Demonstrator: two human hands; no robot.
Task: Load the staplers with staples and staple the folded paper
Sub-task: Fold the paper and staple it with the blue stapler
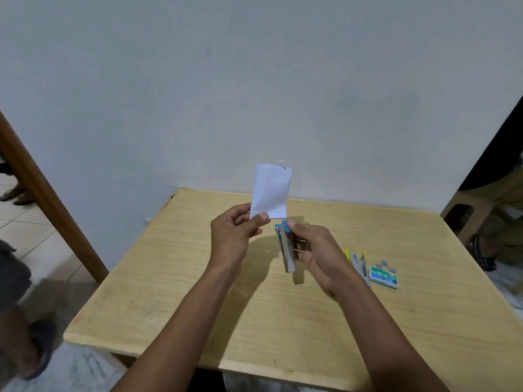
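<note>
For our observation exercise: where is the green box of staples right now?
In the head view, the green staple box lies on the right part of the wooden table, beside the yellow stapler and right of the right hand.

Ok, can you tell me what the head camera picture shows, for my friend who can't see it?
A person's left hand pinches a folded white paper by its lower edge while the right hand holds a blue-tipped silver stapler just under it. A yellow-tipped stapler and a green staple box lie on the wooden table to the right.
</note>
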